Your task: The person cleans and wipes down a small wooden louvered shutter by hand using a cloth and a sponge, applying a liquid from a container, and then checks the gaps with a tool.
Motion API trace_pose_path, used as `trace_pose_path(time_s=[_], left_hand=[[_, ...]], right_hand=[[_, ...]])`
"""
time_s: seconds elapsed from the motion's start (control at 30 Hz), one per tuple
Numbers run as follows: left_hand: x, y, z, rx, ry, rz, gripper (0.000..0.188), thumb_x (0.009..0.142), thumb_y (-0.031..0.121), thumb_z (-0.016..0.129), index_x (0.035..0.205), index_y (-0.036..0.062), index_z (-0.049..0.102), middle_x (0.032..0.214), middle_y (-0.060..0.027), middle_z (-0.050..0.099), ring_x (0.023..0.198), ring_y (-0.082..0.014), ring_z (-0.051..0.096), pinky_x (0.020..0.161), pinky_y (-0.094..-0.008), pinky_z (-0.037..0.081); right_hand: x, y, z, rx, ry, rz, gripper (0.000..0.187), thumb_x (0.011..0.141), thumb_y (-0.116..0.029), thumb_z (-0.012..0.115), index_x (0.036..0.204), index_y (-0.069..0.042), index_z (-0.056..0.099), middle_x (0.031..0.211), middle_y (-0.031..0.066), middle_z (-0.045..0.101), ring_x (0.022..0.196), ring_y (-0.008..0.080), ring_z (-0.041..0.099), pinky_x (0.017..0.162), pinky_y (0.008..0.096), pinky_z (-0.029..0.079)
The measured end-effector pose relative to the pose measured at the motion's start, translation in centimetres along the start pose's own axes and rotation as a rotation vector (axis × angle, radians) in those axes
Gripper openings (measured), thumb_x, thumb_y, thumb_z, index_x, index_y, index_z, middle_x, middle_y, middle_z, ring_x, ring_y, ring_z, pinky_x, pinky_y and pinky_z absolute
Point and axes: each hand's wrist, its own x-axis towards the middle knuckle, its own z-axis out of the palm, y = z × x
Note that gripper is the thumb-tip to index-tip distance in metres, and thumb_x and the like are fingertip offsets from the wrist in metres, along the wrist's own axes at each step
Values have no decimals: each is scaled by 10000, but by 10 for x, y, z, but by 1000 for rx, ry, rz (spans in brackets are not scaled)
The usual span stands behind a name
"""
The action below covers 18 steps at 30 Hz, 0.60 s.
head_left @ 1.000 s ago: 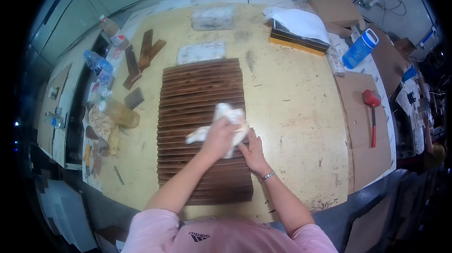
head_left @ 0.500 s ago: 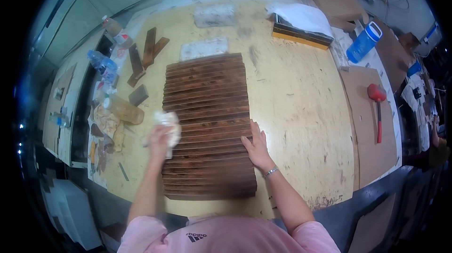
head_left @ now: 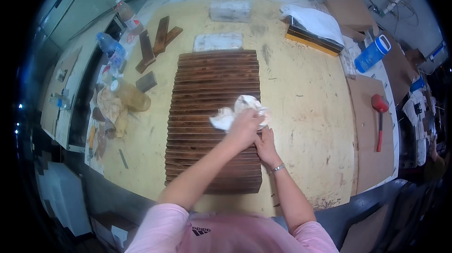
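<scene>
A row of dark brown wooden strips (head_left: 214, 81), laid side by side with ridged edges, lies on the table in front of me. My left hand (head_left: 245, 128) reaches across them, closed on a crumpled white rag (head_left: 246, 103) that rests on the strips near their right ends. Just below it, my right hand (head_left: 267, 148) lies along the right side of the row with its fingers stretched out. The left hand and rag partly cover its fingertips. A metal band circles the right wrist.
Loose brown wood pieces (head_left: 161, 34), a grey block (head_left: 146, 81), a jar of yellowish liquid (head_left: 134, 96) and plastic bottles (head_left: 110, 48) stand at the left. Two whitish blocks (head_left: 219, 42) lie beyond the strips. A red mallet (head_left: 379, 111) and blue bottle (head_left: 373, 54) are at the right.
My left hand has swept the rag rightward across the strips, from their left ends to their right ends. My right hand stays at the right side. The whole view has shifted slightly.
</scene>
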Motion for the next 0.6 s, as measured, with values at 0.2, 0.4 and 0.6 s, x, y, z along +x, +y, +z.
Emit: trace_pose_path(time_s=[0.2,0.4,0.6], left_hand=[[-84,-79,-119,254,160,-296,256,722,-112,640,924,7,742,900,-137,622,885,-340,612,816,-424,502],[-60,-46,-62,209,204,-122,266,763,-100,600,993,-18,707,937,-177,610,930,-353,592,808,-449,491],[-69,-61,-89,160,128,-148,318,791,-78,582,1034,56,738,969,-144,627,932,-342,607,841,-427,497]], right_hand=[[-4,-19,3,-36,87,36,720,1022,-300,513,1583,17,191,1637,243,235,1549,337,147,1256,451,35],[-2,-14,8,-51,77,34,729,1022,-317,510,1585,17,188,1638,241,232,1550,328,149,1256,456,37],[-5,-18,-2,-21,73,35,727,1022,-316,511,1585,16,193,1639,237,234,1551,324,143,1256,452,27]])
